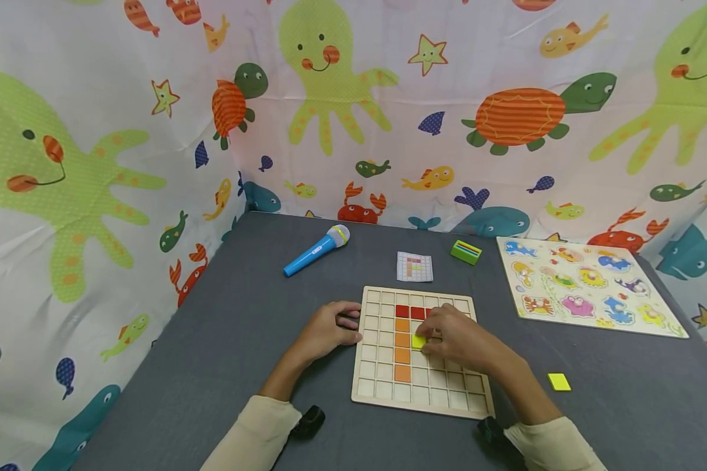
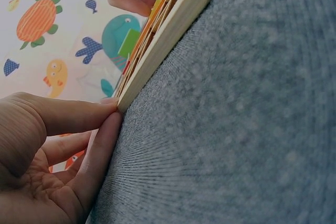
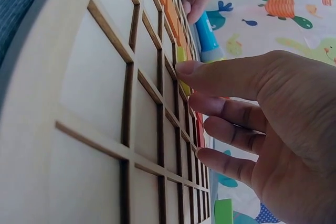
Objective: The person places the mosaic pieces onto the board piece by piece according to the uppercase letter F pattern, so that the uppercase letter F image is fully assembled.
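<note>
A wooden grid board lies flat in the head view, holding a row of red tiles and a column of orange tiles. My left hand is at its left side; in the left wrist view, thumb and a finger pinch the board's edge. With thumb and fingertips, my right hand holds a yellow tile at a cell just right of the orange column. The right wrist view has the thumb against this yellow tile, low over the grid.
Another yellow tile lies right of the board. Behind the board are a small pattern card, a green block with coloured stripes and a blue toy microphone. An animal puzzle board lies at the right. A printed curtain surrounds the table.
</note>
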`<state>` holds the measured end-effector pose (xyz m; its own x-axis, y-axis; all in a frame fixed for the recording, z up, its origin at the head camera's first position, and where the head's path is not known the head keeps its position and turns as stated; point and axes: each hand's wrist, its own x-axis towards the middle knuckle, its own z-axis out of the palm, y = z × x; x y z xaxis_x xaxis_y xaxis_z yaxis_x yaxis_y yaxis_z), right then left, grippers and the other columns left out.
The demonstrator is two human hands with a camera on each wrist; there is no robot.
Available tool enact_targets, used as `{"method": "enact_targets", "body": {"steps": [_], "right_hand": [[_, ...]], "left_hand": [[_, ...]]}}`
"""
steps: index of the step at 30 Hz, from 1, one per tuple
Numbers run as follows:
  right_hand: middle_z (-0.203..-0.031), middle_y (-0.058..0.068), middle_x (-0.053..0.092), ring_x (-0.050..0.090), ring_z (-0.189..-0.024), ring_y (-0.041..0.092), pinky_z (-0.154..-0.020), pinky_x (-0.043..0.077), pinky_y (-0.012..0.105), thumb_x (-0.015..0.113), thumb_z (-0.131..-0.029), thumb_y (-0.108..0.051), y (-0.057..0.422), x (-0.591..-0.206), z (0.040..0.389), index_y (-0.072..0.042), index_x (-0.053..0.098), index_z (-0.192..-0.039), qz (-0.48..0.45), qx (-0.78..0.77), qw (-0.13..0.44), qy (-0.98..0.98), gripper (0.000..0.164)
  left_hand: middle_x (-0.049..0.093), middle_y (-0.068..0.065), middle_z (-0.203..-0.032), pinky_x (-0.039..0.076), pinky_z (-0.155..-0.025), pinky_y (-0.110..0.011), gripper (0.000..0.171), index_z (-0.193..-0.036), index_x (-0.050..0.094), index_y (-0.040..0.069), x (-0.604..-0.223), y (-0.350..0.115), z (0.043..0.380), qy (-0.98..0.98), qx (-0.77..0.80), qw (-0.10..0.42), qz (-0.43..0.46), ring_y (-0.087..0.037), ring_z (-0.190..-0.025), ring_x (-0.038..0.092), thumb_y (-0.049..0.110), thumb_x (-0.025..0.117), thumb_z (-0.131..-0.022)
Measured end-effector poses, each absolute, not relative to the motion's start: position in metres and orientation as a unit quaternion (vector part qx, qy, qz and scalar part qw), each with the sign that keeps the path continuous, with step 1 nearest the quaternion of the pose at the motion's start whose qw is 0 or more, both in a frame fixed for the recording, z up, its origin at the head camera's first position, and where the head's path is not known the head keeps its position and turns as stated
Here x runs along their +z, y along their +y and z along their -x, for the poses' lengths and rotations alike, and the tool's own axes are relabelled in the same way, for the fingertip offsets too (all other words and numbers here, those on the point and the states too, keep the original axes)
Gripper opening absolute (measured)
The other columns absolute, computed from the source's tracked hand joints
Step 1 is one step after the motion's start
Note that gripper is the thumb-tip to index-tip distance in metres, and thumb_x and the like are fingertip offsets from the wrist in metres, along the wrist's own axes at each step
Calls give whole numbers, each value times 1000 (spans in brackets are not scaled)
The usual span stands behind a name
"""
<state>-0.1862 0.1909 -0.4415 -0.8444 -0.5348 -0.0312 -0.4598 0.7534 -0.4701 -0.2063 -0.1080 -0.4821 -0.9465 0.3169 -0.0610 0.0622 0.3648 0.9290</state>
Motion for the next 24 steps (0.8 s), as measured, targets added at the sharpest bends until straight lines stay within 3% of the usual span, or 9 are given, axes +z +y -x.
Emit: {"method": "enact_targets", "body": {"steps": [10, 17, 24], "right_hand": [[-99, -8, 69, 58, -100, 16, -89, 53, 42, 84, -91, -19, 193, -441, 187, -12, 80, -112, 260, -240, 86, 931, 22], [-111, -4, 72, 61, -102, 17, -86, 55, 39, 82, -94, -26, 214, -434, 183, -12, 79, -119, 222, -276, 95, 930, 28], [-111, -3, 71, 64, -101, 20, -84, 57, 40, 81, -96, -27, 241, -419, 167, -12, 78, -122, 195, -282, 72, 937, 30]], "left_hand": [[65, -14, -130, 61, -91, -38, 57, -142, 65, 3, -481, -107, 206, 819, 549, 118, -115, -28, -115, 71, 4, 84, -88], [65, -14, -131, 60, -93, -40, 57, -142, 65, 3, -480, -107, 206, 820, 548, 117, -116, -28, -115, 70, 4, 84, -88], [65, -15, -130, 61, -92, -38, 58, -142, 64, 1, -482, -107, 207, 819, 550, 115, -116, -29, -115, 71, 2, 84, -87]]}}
